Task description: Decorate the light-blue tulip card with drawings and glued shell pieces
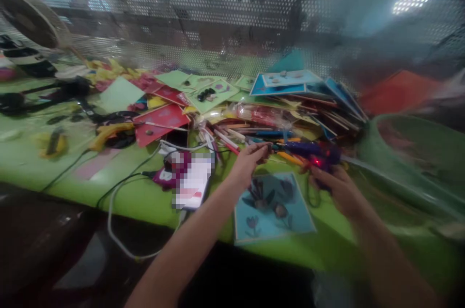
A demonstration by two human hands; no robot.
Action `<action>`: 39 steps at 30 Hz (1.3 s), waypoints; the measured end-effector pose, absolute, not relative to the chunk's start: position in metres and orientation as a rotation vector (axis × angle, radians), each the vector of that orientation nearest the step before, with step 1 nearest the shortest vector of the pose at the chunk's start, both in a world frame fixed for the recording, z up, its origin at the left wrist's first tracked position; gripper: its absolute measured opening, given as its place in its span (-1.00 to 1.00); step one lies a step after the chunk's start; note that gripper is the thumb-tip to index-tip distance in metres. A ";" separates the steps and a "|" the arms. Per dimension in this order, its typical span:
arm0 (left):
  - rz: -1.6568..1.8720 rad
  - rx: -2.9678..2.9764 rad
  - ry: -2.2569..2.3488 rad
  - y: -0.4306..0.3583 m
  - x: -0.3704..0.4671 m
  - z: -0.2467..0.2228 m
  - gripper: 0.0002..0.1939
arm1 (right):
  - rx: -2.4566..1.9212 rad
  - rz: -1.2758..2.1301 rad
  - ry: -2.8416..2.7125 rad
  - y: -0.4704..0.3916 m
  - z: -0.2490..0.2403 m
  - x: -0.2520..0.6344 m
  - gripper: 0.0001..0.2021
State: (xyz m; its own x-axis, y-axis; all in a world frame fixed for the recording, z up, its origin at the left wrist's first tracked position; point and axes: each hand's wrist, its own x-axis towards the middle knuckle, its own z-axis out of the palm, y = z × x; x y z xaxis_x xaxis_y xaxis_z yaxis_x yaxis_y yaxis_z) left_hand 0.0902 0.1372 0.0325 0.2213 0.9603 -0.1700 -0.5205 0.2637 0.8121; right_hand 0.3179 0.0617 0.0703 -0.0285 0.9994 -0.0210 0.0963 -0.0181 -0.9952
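My right hand [329,179] is wrapped round a purple glue gun [308,149] with a lit red light, its nozzle pointing left. Near the nozzle tip, my left hand [254,153] has its fingers pinched together; what they hold, if anything, is too small and blurred to name. Below both hands, a blue card [274,208] lies flat on the green table [145,201]. The card bears dark flower and leaf shapes and a few small stone-like pieces.
Left of the hands are a phone [194,182], a white cable and a yellow-handled tool [109,134]. Pencils, bagged items and stacked cards [283,83] lie behind. A green basin [417,167] stands at the right, a fan [32,17] at the far left.
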 end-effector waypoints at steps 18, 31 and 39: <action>1.117 0.736 0.749 0.137 0.091 0.033 -0.70 | -1.314 1.173 -1.360 0.060 0.073 0.313 -0.55; 1.106 0.729 0.755 0.136 0.091 0.035 -0.74 | -1.326 1.154 -1.428 0.062 0.070 0.316 -0.57; 1.097 0.738 0.761 0.136 0.091 0.033 -0.76 | -1.356 1.122 -1.487 0.064 0.068 0.318 -0.56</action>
